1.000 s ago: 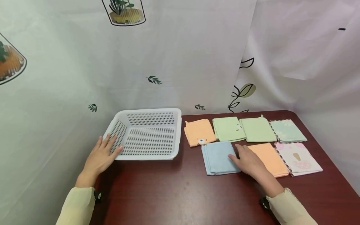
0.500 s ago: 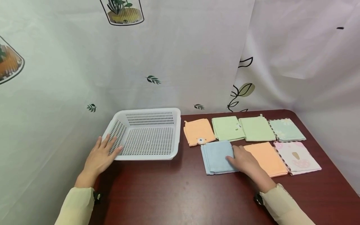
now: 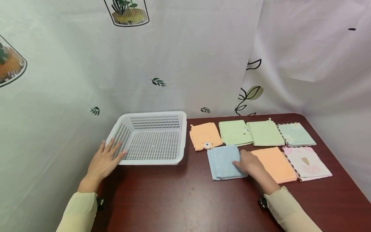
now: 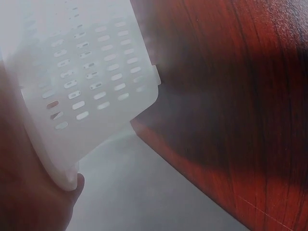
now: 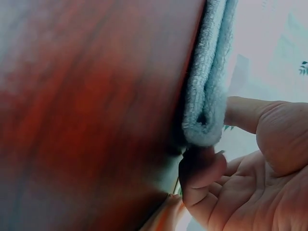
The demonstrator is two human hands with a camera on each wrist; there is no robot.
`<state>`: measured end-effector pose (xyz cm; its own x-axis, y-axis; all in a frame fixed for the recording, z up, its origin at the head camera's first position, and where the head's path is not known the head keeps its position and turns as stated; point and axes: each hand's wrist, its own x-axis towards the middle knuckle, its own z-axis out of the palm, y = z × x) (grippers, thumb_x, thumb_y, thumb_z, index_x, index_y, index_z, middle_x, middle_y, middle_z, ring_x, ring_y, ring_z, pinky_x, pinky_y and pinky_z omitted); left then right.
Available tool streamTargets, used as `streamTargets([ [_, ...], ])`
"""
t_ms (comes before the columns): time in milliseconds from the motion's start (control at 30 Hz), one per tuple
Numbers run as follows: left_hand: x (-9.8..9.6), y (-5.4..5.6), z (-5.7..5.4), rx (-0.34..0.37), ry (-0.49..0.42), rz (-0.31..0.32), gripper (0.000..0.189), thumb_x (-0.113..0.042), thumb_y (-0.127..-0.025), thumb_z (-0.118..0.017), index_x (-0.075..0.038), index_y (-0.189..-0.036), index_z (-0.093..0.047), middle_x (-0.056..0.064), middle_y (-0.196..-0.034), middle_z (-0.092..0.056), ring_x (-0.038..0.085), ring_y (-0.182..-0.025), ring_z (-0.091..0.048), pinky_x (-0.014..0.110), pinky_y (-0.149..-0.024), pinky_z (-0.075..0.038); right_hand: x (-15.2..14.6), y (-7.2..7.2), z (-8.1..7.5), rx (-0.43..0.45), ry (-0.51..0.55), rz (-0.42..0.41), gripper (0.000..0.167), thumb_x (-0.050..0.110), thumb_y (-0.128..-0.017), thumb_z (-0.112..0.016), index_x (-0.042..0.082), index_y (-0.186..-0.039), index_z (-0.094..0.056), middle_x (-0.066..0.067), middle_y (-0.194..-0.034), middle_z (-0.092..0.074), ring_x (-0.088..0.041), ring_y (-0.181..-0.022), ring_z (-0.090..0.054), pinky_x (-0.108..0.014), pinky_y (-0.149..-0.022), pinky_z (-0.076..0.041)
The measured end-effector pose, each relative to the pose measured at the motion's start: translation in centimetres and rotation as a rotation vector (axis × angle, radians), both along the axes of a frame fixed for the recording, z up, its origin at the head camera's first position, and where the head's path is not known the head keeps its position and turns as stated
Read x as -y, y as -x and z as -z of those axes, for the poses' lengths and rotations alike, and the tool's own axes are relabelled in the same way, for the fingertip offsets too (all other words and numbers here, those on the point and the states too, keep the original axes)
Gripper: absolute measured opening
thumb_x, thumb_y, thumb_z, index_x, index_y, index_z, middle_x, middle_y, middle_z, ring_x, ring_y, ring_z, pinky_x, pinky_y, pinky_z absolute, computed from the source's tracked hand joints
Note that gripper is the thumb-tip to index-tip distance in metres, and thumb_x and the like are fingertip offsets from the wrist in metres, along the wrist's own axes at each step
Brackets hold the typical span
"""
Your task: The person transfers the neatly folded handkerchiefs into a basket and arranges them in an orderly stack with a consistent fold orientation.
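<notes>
In the head view, my left hand (image 3: pixel 101 162) rests on the near left corner of a white plastic basket (image 3: pixel 182 138), its fingers spread over the rim. The left wrist view shows the basket's slotted wall (image 4: pixel 96 62) beside that hand. My right hand (image 3: pixel 251 163) holds the right edge of a folded light blue towel (image 3: pixel 226 162). In the right wrist view, the thumb lies on top of the blue towel (image 5: pixel 207 86) and curled fingers sit at its folded edge; the fingertips are partly hidden. The towel lies on the table.
Behind and right of the blue towel lie folded towels: an orange one (image 3: pixel 205 137), two green ones (image 3: pixel 235 132) (image 3: pixel 266 133), a mint one (image 3: pixel 296 134), another orange one (image 3: pixel 275 164) and a white-pink one (image 3: pixel 308 164). The dark red table (image 3: pixel 185 199) meets a printed cloth backdrop (image 3: pixel 185 58).
My right hand has shifted slightly left, and its thumb and fingers have closed at the blue towel's right edge. The left hand and basket have stayed in place.
</notes>
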<state>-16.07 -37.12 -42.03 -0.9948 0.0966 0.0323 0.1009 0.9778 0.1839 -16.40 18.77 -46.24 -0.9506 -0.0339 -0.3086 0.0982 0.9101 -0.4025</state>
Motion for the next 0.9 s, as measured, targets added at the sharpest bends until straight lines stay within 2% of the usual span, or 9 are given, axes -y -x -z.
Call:
streamTargets([
  [167, 0.08, -0.01, 0.14, -0.008, 0.005, 0.002, 0.076, -0.061, -0.104, -0.037, -0.005, -0.156, -0.037, 0.026, -0.166, -0.016, 0.055, -0.15, -0.003, 0.073, -0.114, -0.014, 0.03, 0.29, -0.22, 0.043, 0.023, 0.01, 0.052, 0.024, -0.096, -0.068, -0.017, -0.124, -0.05, -0.027, -0.104, -0.062, -0.029, -0.082, -0.06, -0.039, -0.067, -0.051],
  [467, 0.14, -0.05, 0.13, -0.009, 0.012, 0.005, 0.077, -0.061, -0.104, -0.037, -0.005, -0.156, -0.037, 0.027, -0.165, -0.017, 0.055, -0.15, -0.004, 0.071, -0.115, -0.014, 0.26, 0.33, -0.27, 0.029, 0.087, -0.008, 0.053, 0.017, -0.095, -0.068, -0.018, -0.13, -0.047, -0.03, -0.117, -0.059, -0.035, -0.098, -0.062, -0.046, -0.08, -0.054],
  [667, 0.17, 0.0, 0.12, -0.017, 0.011, 0.013, 0.076, -0.061, -0.104, -0.037, -0.006, -0.156, -0.038, 0.027, -0.165, -0.018, 0.054, -0.151, -0.004, 0.07, -0.116, -0.014, 0.12, 0.01, -0.34, 0.024, 0.147, 0.005, 0.051, 0.016, -0.094, -0.069, -0.015, -0.128, -0.046, -0.032, -0.117, -0.061, -0.034, -0.093, -0.063, -0.044, -0.074, -0.054],
  [900, 0.14, 0.06, 0.08, -0.027, 0.015, 0.013, 0.075, -0.061, -0.103, -0.038, -0.007, -0.156, -0.039, 0.027, -0.165, -0.019, 0.054, -0.151, -0.004, 0.069, -0.117, -0.014, -0.18, -0.32, -0.88, -0.013, 0.175, -0.022, 0.06, 0.022, -0.095, -0.068, -0.016, -0.136, -0.048, -0.037, -0.131, -0.056, -0.045, -0.114, -0.061, -0.054, -0.089, -0.054],
])
